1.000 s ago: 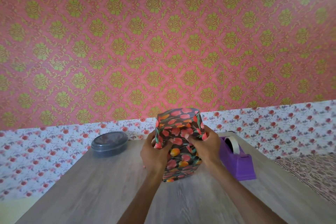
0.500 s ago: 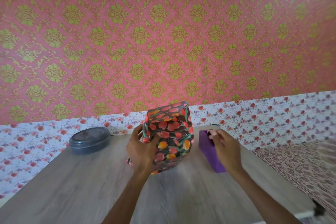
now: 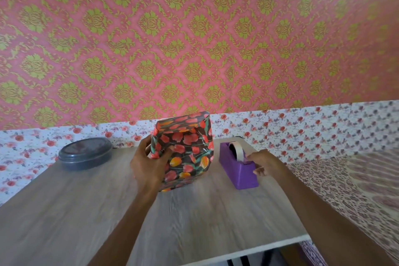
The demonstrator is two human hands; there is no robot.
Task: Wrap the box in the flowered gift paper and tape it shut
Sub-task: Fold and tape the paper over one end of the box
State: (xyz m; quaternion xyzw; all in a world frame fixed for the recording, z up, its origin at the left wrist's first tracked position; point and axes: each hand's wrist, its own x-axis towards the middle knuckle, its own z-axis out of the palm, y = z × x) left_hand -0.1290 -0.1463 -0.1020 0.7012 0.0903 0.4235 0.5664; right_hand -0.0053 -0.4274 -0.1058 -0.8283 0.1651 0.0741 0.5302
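Box: the box in dark gift paper printed with red and orange flowers [image 3: 185, 151] stands upright mid-surface, its top paper edges still unfolded.
Left hand: the left hand [image 3: 149, 164] grips the box's left side, thumb pressing a folded flap.
Right hand: the right hand [image 3: 262, 163] pinches the white tape [image 3: 238, 151] at the near end of the purple plastic tape dispenser [image 3: 238, 170].
Dispenser: just right of the box, apart from it.
Container: a dark round lidded container [image 3: 85, 153] sits far left.
Surface: the wood-grain surface [image 3: 108, 211] runs open between the forearms to its pale near edge.

bare left grip [image 3: 149, 166], bare right grip [image 3: 262, 163], bare forearms [image 3: 313, 207]
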